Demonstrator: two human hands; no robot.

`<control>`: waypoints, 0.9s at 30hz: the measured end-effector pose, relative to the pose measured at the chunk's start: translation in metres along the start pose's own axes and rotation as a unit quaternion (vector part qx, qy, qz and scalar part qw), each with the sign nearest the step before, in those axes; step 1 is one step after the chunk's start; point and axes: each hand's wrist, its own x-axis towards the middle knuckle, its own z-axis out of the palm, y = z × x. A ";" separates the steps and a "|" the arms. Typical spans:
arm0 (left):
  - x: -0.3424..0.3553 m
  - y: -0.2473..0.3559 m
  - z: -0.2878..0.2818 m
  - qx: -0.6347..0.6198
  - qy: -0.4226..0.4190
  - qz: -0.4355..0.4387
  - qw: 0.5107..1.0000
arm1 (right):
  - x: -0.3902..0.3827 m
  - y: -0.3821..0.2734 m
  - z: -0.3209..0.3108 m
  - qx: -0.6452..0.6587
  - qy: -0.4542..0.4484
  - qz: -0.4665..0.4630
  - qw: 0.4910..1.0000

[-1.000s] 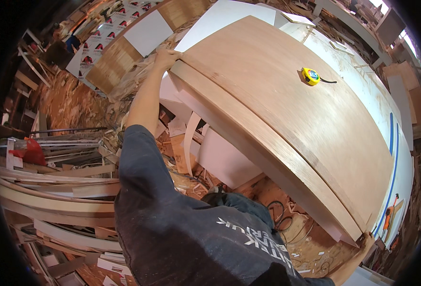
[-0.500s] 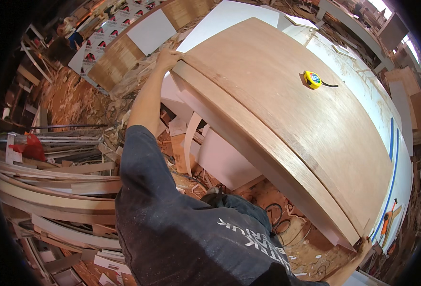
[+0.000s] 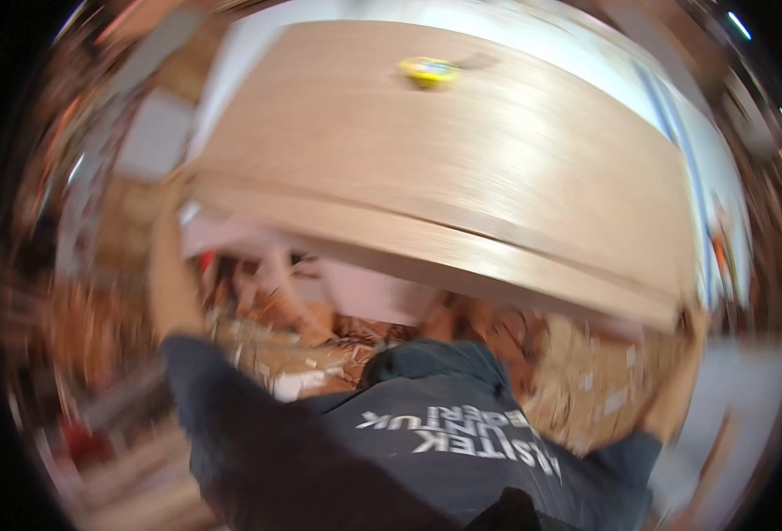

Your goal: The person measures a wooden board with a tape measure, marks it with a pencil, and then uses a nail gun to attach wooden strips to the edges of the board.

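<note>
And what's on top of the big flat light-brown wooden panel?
A small yellow tape measure, blurred, lies toward the far edge of the panel; the surface beneath it is covered and cannot be seen.

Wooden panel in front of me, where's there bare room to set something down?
The wooden panel looks bare between the yellow tape measure and the strip along its near edge. It's crowded at the near corners, with the left hand and right hand; the blurred floor below looks littered.

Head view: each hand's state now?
Left hand: at near left corner of wooden panel; blurred, grip cannot be told.
Right hand: at near right corner; grip also unclear.
</note>
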 end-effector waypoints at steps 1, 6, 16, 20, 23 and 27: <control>-0.013 0.020 0.073 -0.151 -0.033 -0.144 0.977 | -0.033 -0.006 -0.028 -0.011 0.033 0.035 0.999; 0.004 -0.025 -0.064 -0.031 -0.106 -0.048 0.993 | -0.003 -0.072 0.045 -0.115 0.040 -0.039 0.992; -0.005 0.009 -0.006 0.059 -0.083 -0.047 0.994 | -0.043 -0.081 0.037 -0.056 0.079 0.031 0.995; -0.003 0.018 0.010 0.051 -0.092 -0.051 0.993 | -0.042 -0.073 0.030 -0.026 0.081 0.020 0.996; -0.001 0.014 0.003 0.048 -0.085 -0.058 0.994 | -0.039 -0.076 0.033 -0.021 0.068 0.014 0.997; 0.000 0.013 -0.001 0.045 -0.085 -0.063 0.993 | -0.036 -0.072 0.032 -0.014 0.071 0.007 0.997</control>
